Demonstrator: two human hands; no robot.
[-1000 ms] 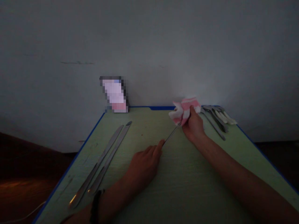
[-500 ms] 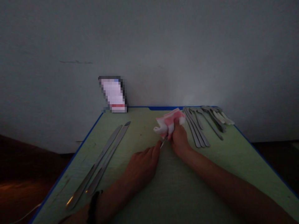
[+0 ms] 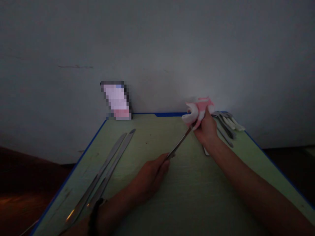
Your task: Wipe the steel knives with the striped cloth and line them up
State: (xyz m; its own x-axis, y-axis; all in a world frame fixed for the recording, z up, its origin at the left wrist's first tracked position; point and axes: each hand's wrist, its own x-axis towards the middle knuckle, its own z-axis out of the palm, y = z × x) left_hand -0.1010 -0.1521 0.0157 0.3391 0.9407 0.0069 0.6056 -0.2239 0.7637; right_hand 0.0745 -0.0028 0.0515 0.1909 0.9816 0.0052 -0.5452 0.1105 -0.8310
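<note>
My left hand (image 3: 154,175) is closed around one end of a metal table knife (image 3: 180,142), which slants up and away to the right. The knife's far end is hidden in a pink and white cloth (image 3: 200,113). My right hand (image 3: 208,129) is closed on that cloth, thumb on top, bunching it about the knife. Both hands are above the table, the right one farther out and in front of the cutlery at the back right. On the left lie two table knives (image 3: 115,164), side by side.
A green table (image 3: 137,144) with a blue edge stands against a grey wall (image 3: 157,49). A blurred-out phone-like screen (image 3: 116,98) leans at the back left. Forks or spoons (image 3: 225,126) and white-handled pieces (image 3: 232,124) lie at the back right, partly hidden by my right arm.
My right hand has moved right and away with the cloth, so more of the knife shows between my hands. The left hand has turned slightly and stayed near its place.
</note>
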